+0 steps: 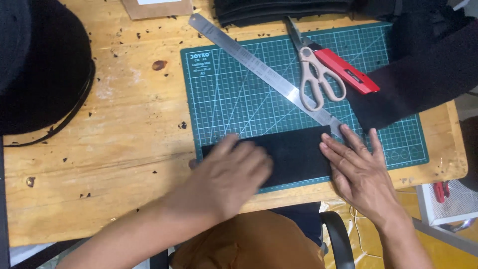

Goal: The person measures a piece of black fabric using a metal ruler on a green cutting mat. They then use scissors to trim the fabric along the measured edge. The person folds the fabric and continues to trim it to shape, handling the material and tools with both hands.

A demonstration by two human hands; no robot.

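A black rectangular strip of fabric lies along the near edge of a green cutting mat. My left hand rests flat on the strip's left part, fingers spread and blurred. My right hand presses flat at the strip's right end, fingertips on its edge. Neither hand holds anything. A long steel ruler lies diagonally across the mat, its lower end near my right fingers.
Beige-handled scissors and a red utility knife lie on the mat's upper right. Black fabric drapes at the right, more is stacked at the back. A dark round object sits left on the wooden table.
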